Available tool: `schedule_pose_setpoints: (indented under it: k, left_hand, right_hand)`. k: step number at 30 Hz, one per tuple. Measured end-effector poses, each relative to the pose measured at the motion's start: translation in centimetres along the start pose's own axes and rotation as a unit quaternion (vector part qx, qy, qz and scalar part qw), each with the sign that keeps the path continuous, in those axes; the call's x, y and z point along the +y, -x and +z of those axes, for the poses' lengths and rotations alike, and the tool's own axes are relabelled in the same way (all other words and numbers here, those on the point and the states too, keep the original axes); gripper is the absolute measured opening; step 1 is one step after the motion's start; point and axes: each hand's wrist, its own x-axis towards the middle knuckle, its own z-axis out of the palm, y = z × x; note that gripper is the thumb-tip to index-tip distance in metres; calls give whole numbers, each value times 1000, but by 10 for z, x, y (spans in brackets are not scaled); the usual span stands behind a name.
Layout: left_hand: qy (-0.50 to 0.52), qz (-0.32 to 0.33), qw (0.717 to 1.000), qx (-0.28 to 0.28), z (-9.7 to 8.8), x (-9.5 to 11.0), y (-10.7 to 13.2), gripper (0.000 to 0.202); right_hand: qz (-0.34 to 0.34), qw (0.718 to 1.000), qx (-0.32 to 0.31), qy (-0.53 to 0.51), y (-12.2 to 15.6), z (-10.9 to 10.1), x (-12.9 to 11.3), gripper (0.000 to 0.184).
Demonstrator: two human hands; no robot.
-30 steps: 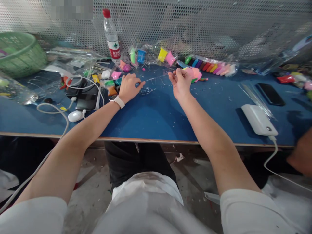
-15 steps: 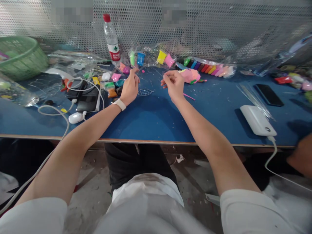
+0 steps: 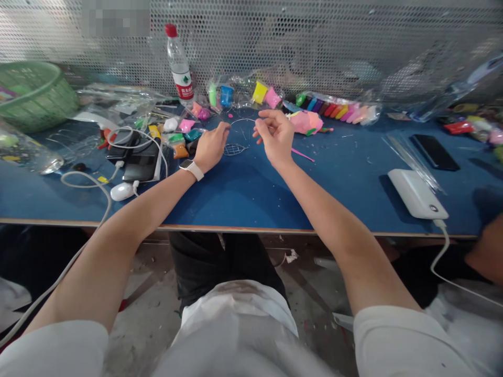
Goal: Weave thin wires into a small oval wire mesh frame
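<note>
A thin pale wire [image 3: 244, 120] arcs between my two hands above the blue table. My left hand [image 3: 212, 147], with a light-strapped watch at the wrist, is closed on the wire's left end. My right hand [image 3: 276, 137] pinches its right end between thumb and forefinger, the other fingers loosely curled. Just right of my left hand, a small leaf-shaped wire frame [image 3: 234, 150] lies flat on the table. A pink stick [image 3: 302, 155] lies beside my right hand. Behind that hand rests a pink lump of clay with coloured patches [image 3: 306, 122].
A water bottle [image 3: 182, 78] stands against the perforated metal screen. Bagged coloured clay [image 3: 338, 108] lines the back. At left are a green basket [image 3: 33, 99], cables and a black device [image 3: 140, 163]; at right, a white power bank [image 3: 417, 193] and phone [image 3: 435, 152].
My left hand has turned and lowered a little, its fingers now closed in. My right hand has shifted slightly left. The wire between them now shows as a clear arc.
</note>
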Motion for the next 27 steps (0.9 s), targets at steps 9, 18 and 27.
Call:
schedule_pose_setpoints:
  k: [9,18,27]
  left_hand:
    - [0,56,995,-78,-13,22,-1,38]
    - [-31,67,993,-93,-6,19,1,31]
    - [-46,56,993,-90,-4,30,4,31]
  right_hand:
    - [-31,996,-67,42,11,0,-2,64]
    - [-3,995,-91,52,5,0,7,64]
    - [20,996,-88,16,12,10,14,74]
